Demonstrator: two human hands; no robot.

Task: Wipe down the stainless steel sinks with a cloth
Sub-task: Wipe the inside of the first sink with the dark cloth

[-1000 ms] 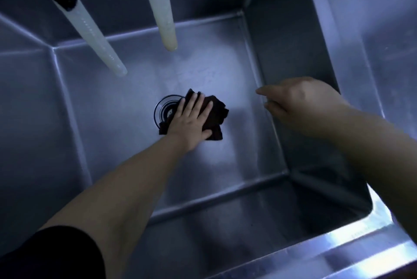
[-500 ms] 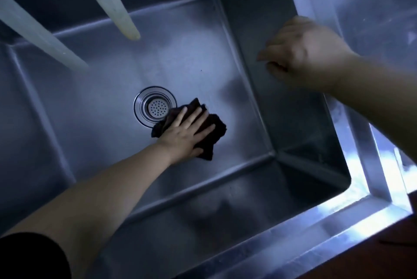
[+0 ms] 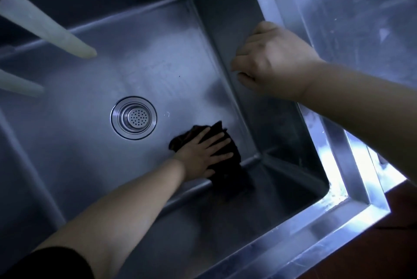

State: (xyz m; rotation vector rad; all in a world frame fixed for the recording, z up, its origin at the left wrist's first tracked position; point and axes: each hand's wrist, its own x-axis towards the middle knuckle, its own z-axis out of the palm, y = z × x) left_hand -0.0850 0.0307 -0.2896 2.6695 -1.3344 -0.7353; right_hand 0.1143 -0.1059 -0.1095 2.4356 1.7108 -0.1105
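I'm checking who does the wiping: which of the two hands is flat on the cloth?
The left hand: its fingers lie spread on the dark cloth on the sink floor. The right hand is curled at the sink's right wall.

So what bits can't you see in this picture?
- Head view: the two pale spouts are cut off by the left edge; no tap shows.
- The sink floor beneath the dark cloth is covered by it and the left hand.
- The right hand on the sink's side wall curls its fingertips out of sight.
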